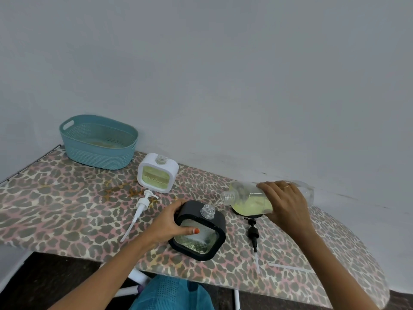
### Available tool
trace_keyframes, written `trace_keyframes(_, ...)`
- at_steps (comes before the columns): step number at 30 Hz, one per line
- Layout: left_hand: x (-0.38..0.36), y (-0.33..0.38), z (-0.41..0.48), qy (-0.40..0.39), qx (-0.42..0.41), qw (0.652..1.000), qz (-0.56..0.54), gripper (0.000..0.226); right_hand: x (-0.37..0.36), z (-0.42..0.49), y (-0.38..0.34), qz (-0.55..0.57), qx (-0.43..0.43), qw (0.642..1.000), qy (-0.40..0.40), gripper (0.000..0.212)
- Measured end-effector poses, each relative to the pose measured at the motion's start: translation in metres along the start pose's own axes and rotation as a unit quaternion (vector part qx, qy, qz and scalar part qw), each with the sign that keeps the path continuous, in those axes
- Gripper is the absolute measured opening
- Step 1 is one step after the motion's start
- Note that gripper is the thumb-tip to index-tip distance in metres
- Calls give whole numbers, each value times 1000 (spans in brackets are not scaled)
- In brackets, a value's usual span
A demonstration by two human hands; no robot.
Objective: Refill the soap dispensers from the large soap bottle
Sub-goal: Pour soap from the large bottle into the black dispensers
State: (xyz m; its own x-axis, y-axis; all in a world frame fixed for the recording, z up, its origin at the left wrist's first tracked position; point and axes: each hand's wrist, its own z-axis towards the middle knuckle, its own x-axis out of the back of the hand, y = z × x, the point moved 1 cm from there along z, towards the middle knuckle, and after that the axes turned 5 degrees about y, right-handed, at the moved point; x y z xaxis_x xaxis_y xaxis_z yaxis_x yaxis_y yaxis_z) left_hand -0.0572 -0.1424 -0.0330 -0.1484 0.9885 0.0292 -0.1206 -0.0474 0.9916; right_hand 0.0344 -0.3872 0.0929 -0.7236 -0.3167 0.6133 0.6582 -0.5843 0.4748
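My right hand grips the large clear soap bottle, tipped on its side with yellow-green soap inside; a thin stream runs from its mouth into the open neck of the black square dispenser. My left hand holds that dispenser by its left side, a thumb on its front window. A white square dispenser with an open neck stands behind, holding yellow-green soap. Its white pump lies on the board to the left; the black pump lies to the right of the black dispenser.
A teal plastic basket stands at the back left of the leopard-print ironing board. A black round cap or base lies under the tilted bottle. A thin clear tube rests near the front right edge. A wall runs close behind.
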Motion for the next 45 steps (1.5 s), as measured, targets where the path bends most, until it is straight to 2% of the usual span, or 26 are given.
trace_keyframes(45, -3, 4, -2, 4, 11, 1000, 6, 81, -4, -4, 0, -2, 10, 1000, 0, 80)
